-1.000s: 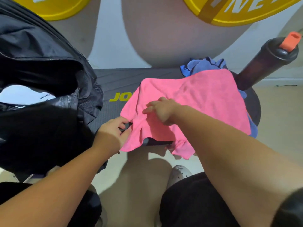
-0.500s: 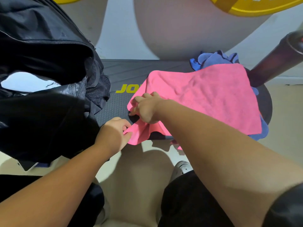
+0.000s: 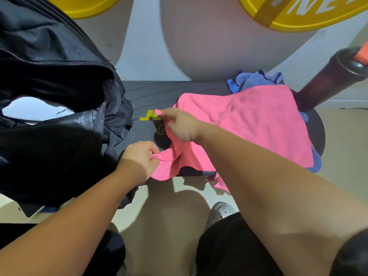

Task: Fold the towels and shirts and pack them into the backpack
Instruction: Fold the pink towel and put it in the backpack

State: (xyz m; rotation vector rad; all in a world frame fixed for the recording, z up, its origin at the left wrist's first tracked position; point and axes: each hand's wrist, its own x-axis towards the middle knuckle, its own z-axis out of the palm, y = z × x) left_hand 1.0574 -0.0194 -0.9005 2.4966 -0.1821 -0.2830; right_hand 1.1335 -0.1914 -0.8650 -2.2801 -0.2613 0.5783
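- Fingers point(image 3: 150, 151) of left hand point(image 3: 139, 158) pinch towel point(image 3: 249, 124) at its near-left corner, head view.
- Far-left corner: right hand point(image 3: 179, 126) grips it, fingers curled; blurry.
- I see towel spreading right from both hands over the bench point(image 3: 151, 94), long axis left-right.
- I'd fold rightward; backpack point(image 3: 49, 152) sits just left of left hand, mouth open.

One pink towel point(image 3: 249, 124), one blue towel point(image 3: 253, 80), one backpack point(image 3: 49, 146), two yellow plates point(image 3: 298, 14).
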